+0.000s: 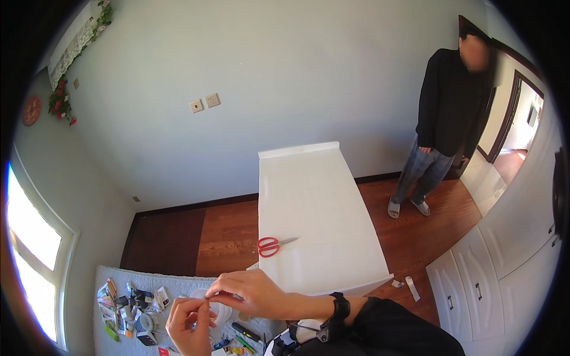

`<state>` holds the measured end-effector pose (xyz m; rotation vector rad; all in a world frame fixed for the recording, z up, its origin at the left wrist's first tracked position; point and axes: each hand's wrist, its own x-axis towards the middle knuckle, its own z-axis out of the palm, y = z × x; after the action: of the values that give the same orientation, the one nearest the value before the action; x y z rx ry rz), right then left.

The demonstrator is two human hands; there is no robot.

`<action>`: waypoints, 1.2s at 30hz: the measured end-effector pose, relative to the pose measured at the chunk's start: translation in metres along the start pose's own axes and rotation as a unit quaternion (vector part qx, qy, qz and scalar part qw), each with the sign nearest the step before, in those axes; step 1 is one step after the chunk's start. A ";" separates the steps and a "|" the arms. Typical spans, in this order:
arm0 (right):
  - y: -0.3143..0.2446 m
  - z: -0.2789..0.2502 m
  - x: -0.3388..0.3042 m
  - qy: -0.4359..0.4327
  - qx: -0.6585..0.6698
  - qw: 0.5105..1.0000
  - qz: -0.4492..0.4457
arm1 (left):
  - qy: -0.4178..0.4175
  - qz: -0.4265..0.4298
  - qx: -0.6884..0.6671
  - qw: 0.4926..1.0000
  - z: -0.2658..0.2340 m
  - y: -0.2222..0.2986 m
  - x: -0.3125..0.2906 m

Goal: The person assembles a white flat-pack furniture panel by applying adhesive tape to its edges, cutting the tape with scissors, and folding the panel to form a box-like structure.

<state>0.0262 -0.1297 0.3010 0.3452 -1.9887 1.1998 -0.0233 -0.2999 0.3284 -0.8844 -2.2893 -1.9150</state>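
My left hand (189, 325) and my right hand (252, 292) meet fingertip to fingertip at the lower middle, over the near-left surface with the small items. Both hands are closed in a pinch. Whatever lies between the fingertips is too small to name. A small dark tip shows by my right fingers, its kind unclear. Beneath the hands, partly covered by them, is a white round container (223, 313). Beyond my right hand, red-handled scissors (270, 246) lie on the white table (309, 202), their blades toward the right.
A pale quilted surface (119, 274) at the lower left bears many small items, among them a green marker (244, 344) and a black pen-like tool (246, 332). A person (454, 101) stands at the right near a doorway. White cabinets (475, 285) line the right side. Scraps (412, 288) lie on the floor.
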 end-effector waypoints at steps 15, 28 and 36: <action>-0.007 -0.002 0.023 0.017 -0.032 0.999 0.009 | 0.049 0.063 0.057 0.995 0.009 0.010 0.014; -0.017 0.012 0.025 0.024 0.037 0.997 0.055 | 0.111 0.087 0.071 0.987 0.006 0.018 0.006; -0.016 0.012 0.032 0.028 -0.043 0.998 -0.020 | 0.112 0.113 0.099 0.982 0.004 0.021 0.013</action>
<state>0.0081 -0.1430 0.3312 0.3037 -1.9693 1.0836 -0.0237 -0.2894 0.3509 -0.8171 -2.1022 -1.5750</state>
